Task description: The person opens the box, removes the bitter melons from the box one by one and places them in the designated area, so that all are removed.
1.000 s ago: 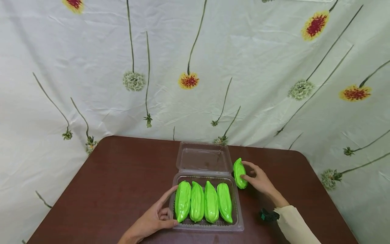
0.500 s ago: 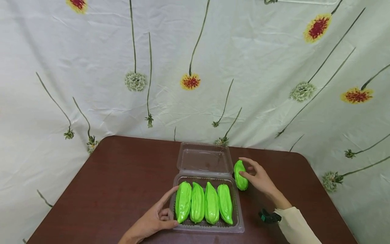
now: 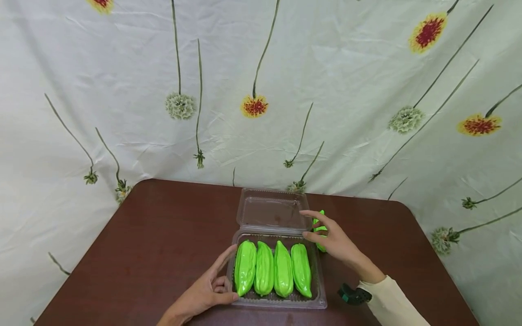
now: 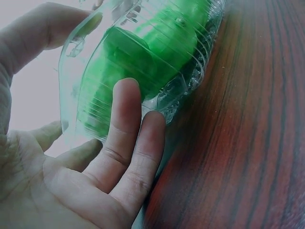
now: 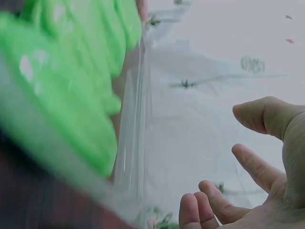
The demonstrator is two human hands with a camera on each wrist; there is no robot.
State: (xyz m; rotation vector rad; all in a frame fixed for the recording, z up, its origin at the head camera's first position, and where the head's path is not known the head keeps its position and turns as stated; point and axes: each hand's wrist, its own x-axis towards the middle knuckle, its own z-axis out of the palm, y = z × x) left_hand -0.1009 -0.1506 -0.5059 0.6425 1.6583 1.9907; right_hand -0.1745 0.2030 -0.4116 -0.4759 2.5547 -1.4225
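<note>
A clear plastic clamshell box [image 3: 322,296] lies with its lid folded back and several glossy, ridged green gourd-shaped vegetables [image 3: 265,269] side by side in its base. My left hand [image 3: 204,290] holds the box's left side, with the index finger and thumb at its edge. In the left wrist view, two fingers [image 4: 126,114] press the outer wall. My right hand [image 3: 336,242], holding nothing, hovers near the hinge at the right, fingers apart. Behind it, another green gourd-shaped vegetable [image 3: 321,247] lies to the right of the box, partly hidden.
The dark red-brown table [image 3: 171,226] extends on both sides of the box. The opened lid [image 3: 273,210] lies toward the back. A white flower-printed cloth [image 3: 220,90] hangs behind the table. A dark band [image 3: 355,295] sits by the right sleeve.
My right hand has let go of the loose green vegetable and moved left to the box's hinge. The vegetable stays beside the box. My left hand has kept its place.
</note>
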